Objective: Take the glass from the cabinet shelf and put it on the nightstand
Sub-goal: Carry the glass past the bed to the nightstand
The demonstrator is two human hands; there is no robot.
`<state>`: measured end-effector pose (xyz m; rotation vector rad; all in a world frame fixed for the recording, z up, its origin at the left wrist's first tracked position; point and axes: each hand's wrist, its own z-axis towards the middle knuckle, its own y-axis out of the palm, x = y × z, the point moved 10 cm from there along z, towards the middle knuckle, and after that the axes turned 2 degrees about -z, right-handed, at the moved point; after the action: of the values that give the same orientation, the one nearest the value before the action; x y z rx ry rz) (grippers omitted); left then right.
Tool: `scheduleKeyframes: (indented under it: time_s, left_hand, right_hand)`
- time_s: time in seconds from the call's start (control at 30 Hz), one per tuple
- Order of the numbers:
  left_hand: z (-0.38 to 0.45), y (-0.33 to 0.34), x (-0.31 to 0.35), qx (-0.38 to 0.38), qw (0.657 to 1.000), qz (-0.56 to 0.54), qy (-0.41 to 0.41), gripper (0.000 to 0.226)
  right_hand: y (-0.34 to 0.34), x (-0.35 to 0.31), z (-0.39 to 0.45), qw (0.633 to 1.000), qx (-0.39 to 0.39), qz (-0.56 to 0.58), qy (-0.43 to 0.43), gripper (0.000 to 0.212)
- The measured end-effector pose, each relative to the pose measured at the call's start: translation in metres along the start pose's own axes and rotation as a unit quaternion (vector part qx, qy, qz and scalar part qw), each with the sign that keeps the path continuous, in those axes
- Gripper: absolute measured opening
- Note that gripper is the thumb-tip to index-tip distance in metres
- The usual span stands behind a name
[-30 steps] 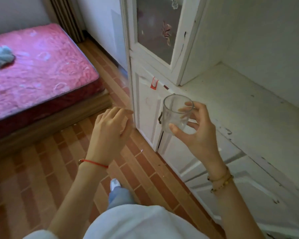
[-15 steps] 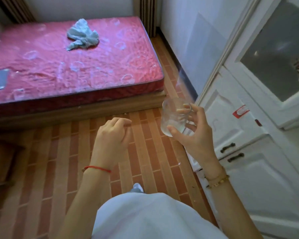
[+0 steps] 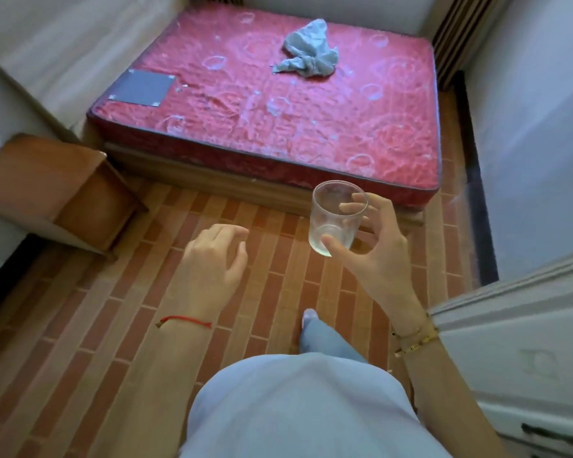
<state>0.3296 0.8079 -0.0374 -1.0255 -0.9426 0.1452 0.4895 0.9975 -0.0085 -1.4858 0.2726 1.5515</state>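
A clear, empty drinking glass (image 3: 335,219) is held upright in my right hand (image 3: 374,256), thumb low on its near side and fingers around the far side, above the brick-patterned floor. My left hand (image 3: 212,262) hangs beside it, fingers loosely curled with nothing in them. The wooden nightstand (image 3: 50,183) stands at the left, beside the bed's near corner, well left of the glass. The white cabinet (image 3: 523,352) is at the lower right edge, its shelf out of sight.
A bed with a red patterned mattress (image 3: 278,104) fills the far middle, carrying a crumpled grey cloth (image 3: 311,51) and a flat grey rectangle (image 3: 143,89). White walls close both sides. My leg and shoe (image 3: 311,328) are on the floor below my hands.
The view has swung left, away from the cabinet toward the bed, bringing the nightstand into sight. My right hand keeps its grip on the glass; my left hand stays loosely curled.
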Motion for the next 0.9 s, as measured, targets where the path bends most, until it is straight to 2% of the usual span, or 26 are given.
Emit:
scheduleKeyframes:
  time_s: [0.3, 0.67, 0.9]
  left_hand:
    - [0.046, -0.033, -0.078, 0.089, 0.985, 0.023, -0.143, 0.023]
    - [0.179, -0.076, -0.163, 0.162, 0.959, 0.038, -0.230, 0.025]
    - [0.230, -0.106, -0.229, 0.221, 0.927, 0.048, -0.300, 0.024]
  right_hand:
    - [0.108, -0.001, 0.106, 0.990, -0.125, 0.033, -0.049, 0.068]
    - [0.247, -0.034, 0.282, 0.962, -0.243, 0.076, -0.102, 0.068]
    - [0.349, -0.067, 0.364, 0.935, -0.309, 0.099, -0.144, 0.068]
